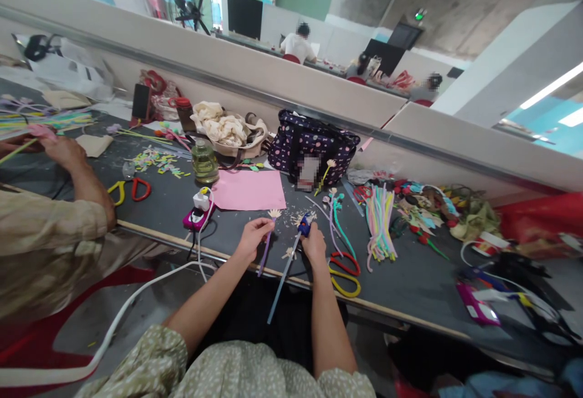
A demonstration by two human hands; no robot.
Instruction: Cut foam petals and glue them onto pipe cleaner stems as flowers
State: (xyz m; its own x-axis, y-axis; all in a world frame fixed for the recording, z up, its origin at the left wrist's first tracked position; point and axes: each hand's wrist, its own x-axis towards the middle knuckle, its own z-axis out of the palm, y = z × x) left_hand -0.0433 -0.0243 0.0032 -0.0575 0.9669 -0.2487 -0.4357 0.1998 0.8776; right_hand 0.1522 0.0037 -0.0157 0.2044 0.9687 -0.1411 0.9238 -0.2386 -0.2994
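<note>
My left hand [255, 239] pinches a purple stem [266, 253] topped by a small cream flower [274, 214], near the table's front edge. In my right hand [315, 243] is a blue glue gun [305, 224], its nozzle end pointing away from me. A long, pale glue stick [283, 282] sticks out of its back toward my lap. The gun and the flower are apart. Small cream scraps [296, 219] lie between and beyond my hands. Scissors with red and yellow handles [345, 285] rest just right of my right wrist.
Pink paper [249, 190] and a purple power strip [199, 216] lie left of my hands. A dotted bag [314, 143] stands behind. Pipe cleaners [381, 222] are bundled at right. A co-worker's hand [68, 152] holds a stem at far left. A white cable [132, 295] crosses the front edge.
</note>
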